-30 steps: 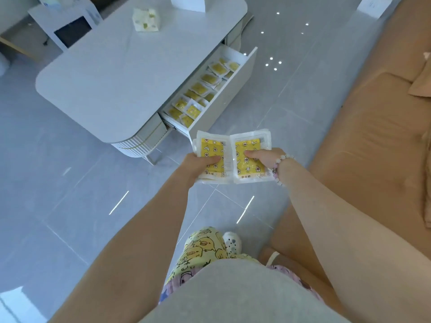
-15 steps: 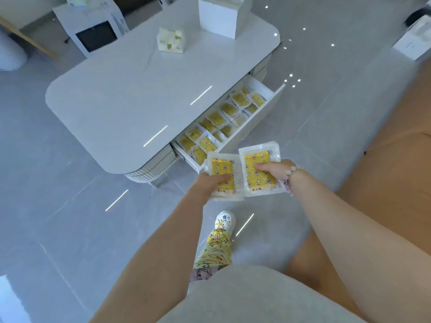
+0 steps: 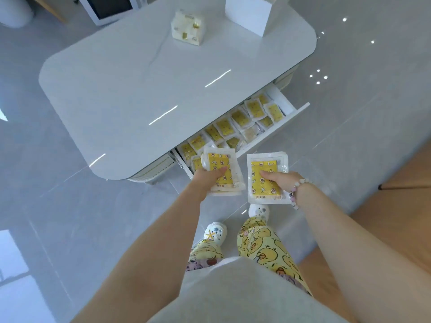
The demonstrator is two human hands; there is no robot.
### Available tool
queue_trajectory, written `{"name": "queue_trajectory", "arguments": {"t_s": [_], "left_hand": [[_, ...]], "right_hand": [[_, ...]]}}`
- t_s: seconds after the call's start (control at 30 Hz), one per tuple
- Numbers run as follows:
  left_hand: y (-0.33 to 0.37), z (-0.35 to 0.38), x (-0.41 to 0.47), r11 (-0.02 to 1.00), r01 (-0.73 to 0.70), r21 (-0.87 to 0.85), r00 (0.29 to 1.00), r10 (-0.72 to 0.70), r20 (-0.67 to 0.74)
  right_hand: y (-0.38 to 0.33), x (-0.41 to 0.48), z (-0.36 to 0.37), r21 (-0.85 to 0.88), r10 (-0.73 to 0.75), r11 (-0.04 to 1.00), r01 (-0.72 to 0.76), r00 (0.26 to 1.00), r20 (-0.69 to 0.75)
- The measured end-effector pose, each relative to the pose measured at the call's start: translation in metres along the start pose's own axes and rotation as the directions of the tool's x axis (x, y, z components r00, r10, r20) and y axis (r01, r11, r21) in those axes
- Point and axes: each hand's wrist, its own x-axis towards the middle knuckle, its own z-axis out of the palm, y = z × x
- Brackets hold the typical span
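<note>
Left hand (image 3: 205, 179) pinches one clear plastic packet with yellow insert (image 3: 222, 171); right hand (image 3: 281, 183) pinches another (image 3: 263, 180), near the open white drawer (image 3: 275, 134)

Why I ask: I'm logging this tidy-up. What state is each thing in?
drawer: open, packets inside.
left bundle: gripped by the left hand, over the drawer's near end.
right bundle: gripped by the right hand, apart from the left bundle.
</note>
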Motion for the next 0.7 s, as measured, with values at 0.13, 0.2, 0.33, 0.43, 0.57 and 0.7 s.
{"name": "queue_trajectory", "arguments": {"t_s": [0.13,0.2,0.33,0.43,0.57,0.7], "left_hand": [[0.008,0.017,0.021,0.998,0.028,-0.056,0.995,-0.033,-0.09],[0.015,0.027,0.032,0.994,0.039,-0.104,0.99,-0.053,-0.134],[0.034,0.051,0.046,0.981,0.11,-0.159,0.968,-0.142,-0.207],[0.05,0.07,0.062,0.968,0.162,-0.192,0.949,-0.206,-0.24],[0.069,0.098,0.083,0.936,0.198,-0.292,0.925,-0.277,-0.261],[0.077,0.112,0.12,0.905,0.258,-0.337,0.896,-0.355,-0.268]], "right_hand": [[-0.026,0.047,-0.025,-0.098,-0.016,0.995,0.017,1.0,0.02],[-0.04,0.072,-0.037,-0.13,-0.033,0.991,0.04,0.998,0.054],[-0.073,0.111,-0.066,-0.217,-0.041,0.973,0.074,0.988,0.15],[-0.097,0.136,-0.093,-0.262,-0.024,0.962,0.072,0.983,0.181],[-0.123,0.175,-0.127,-0.345,-0.017,0.936,0.074,0.986,0.165],[-0.144,0.223,-0.14,-0.416,0.007,0.907,0.065,0.986,0.169]]}}
